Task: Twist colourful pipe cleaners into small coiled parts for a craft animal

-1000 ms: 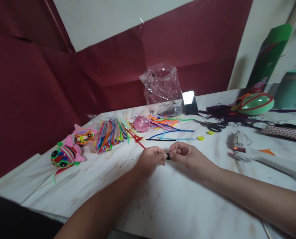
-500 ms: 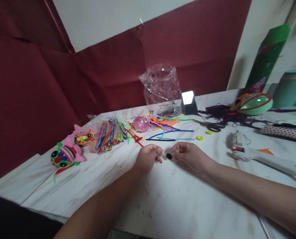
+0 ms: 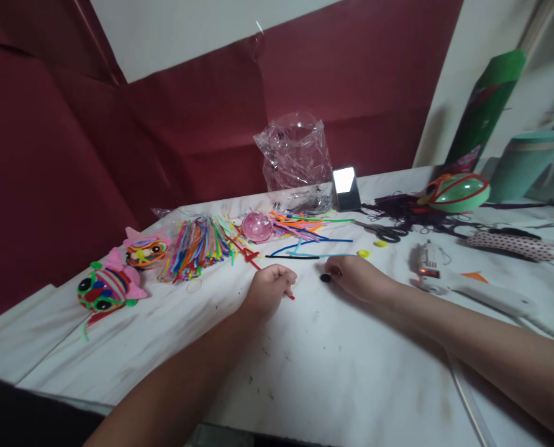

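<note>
A small, round, flat black disc [image 3: 325, 278] sits near the frame's centre, at the right hand's [image 3: 357, 277] curled fingers; whether they pinch it, I cannot tell. The left hand's [image 3: 268, 290] fingers curl together, a red tip [image 3: 292, 298] beneath. The clear bag's [image 3: 295, 158] dark print, upper centre, is unreadable.

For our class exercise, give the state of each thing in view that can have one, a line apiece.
Black disc: held by the right hand
Left hand: curled, contents unclear
Glue gun: orange light lit
Scissors: lying down; open or shut unclear
Device: propped up, face partly bright
Bag: standing upright
Pipe cleaners: some bundled, others loose
Yellow discs: lying apart
Front fish: black eyes attached
Green ball: red strips across it
</note>
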Action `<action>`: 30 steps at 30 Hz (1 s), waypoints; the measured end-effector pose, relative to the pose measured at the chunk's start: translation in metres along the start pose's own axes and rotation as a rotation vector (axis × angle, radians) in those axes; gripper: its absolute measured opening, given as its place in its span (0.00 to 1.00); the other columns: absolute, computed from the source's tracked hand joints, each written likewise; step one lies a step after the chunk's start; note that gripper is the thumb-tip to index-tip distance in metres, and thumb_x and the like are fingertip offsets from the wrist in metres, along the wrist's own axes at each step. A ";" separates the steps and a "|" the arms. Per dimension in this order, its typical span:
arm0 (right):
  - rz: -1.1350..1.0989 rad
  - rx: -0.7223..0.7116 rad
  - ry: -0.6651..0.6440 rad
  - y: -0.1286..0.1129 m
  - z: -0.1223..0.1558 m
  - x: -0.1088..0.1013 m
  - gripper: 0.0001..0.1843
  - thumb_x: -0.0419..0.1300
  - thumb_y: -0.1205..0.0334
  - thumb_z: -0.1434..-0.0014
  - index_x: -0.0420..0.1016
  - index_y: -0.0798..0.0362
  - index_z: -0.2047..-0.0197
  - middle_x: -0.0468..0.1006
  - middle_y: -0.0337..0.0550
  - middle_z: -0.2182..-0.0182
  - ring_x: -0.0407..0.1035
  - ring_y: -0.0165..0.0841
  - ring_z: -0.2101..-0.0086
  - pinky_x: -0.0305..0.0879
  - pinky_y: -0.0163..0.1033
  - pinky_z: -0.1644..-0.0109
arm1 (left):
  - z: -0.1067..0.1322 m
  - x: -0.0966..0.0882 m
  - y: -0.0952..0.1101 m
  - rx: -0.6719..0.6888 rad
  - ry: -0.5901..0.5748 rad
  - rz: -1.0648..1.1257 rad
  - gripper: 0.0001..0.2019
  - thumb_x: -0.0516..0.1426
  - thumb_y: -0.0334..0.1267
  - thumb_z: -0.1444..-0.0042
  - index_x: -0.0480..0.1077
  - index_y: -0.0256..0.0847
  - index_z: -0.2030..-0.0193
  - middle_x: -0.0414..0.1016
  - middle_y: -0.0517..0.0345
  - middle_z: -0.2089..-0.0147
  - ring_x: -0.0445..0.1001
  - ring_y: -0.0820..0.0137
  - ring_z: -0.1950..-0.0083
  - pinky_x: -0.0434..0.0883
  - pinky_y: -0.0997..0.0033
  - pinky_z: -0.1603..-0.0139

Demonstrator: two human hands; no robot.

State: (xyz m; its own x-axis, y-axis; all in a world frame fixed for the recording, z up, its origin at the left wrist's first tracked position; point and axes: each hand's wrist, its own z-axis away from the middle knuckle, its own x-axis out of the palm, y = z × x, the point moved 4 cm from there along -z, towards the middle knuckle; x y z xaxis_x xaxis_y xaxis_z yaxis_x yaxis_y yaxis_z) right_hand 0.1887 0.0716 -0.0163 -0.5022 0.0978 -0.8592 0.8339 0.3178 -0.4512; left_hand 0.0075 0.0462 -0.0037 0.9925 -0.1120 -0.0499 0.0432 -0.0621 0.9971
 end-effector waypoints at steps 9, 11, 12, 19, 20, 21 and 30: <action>0.078 0.013 0.023 0.007 -0.006 -0.012 0.11 0.52 0.72 0.54 0.73 0.52 0.69 0.76 0.45 0.71 0.67 0.34 0.71 0.56 0.33 0.68 | 0.003 0.000 0.007 0.010 0.005 -0.068 0.05 0.56 0.36 0.59 0.66 0.36 0.78 0.64 0.64 0.83 0.62 0.78 0.81 0.65 0.76 0.78; 0.093 0.035 0.053 0.008 -0.008 -0.024 0.09 0.52 0.71 0.53 0.73 0.53 0.71 0.76 0.45 0.72 0.67 0.34 0.72 0.56 0.33 0.69 | 0.004 0.000 0.010 -0.007 0.023 -0.068 0.05 0.57 0.35 0.60 0.66 0.36 0.79 0.64 0.65 0.83 0.62 0.79 0.81 0.64 0.77 0.78; 0.098 0.044 0.073 0.009 -0.009 -0.031 0.09 0.52 0.70 0.52 0.72 0.53 0.72 0.76 0.44 0.73 0.67 0.33 0.72 0.56 0.33 0.69 | 0.004 0.000 0.011 -0.014 0.032 -0.068 0.05 0.57 0.35 0.61 0.66 0.36 0.79 0.63 0.65 0.84 0.61 0.79 0.81 0.63 0.77 0.79; 0.052 0.025 0.169 0.014 -0.015 -0.063 0.09 0.49 0.69 0.49 0.71 0.53 0.71 0.74 0.43 0.73 0.65 0.32 0.73 0.57 0.33 0.68 | 0.005 0.000 0.011 -0.010 0.027 -0.143 0.05 0.56 0.36 0.58 0.66 0.36 0.78 0.64 0.65 0.84 0.62 0.78 0.81 0.61 0.78 0.78; 0.013 0.012 0.195 0.014 -0.015 -0.065 0.09 0.49 0.68 0.49 0.70 0.54 0.71 0.74 0.42 0.74 0.64 0.31 0.74 0.56 0.33 0.69 | 0.005 0.000 0.011 -0.005 0.022 -0.161 0.05 0.56 0.36 0.58 0.66 0.36 0.78 0.64 0.65 0.84 0.63 0.78 0.81 0.61 0.78 0.78; -0.034 0.005 0.230 0.014 -0.015 -0.067 0.09 0.49 0.68 0.49 0.70 0.54 0.70 0.73 0.42 0.75 0.63 0.30 0.75 0.56 0.33 0.70 | 0.004 -0.001 0.010 0.003 0.017 -0.173 0.05 0.56 0.36 0.58 0.66 0.36 0.78 0.64 0.65 0.84 0.63 0.78 0.80 0.62 0.78 0.77; -0.247 0.030 0.241 0.011 -0.014 -0.070 0.08 0.50 0.63 0.49 0.69 0.54 0.70 0.70 0.40 0.78 0.60 0.29 0.77 0.55 0.34 0.72 | 0.002 -0.002 0.006 0.010 -0.001 -0.162 0.06 0.56 0.37 0.56 0.66 0.37 0.77 0.64 0.65 0.82 0.64 0.77 0.79 0.61 0.77 0.75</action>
State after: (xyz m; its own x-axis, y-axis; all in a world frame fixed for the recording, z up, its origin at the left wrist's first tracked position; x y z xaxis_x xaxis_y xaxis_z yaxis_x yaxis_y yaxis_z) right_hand 0.2295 0.0817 0.0419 -0.7267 0.2425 -0.6427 0.6847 0.3324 -0.6486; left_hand 0.0055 0.0439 0.0019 0.9725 -0.1002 -0.2105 0.2019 -0.0893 0.9753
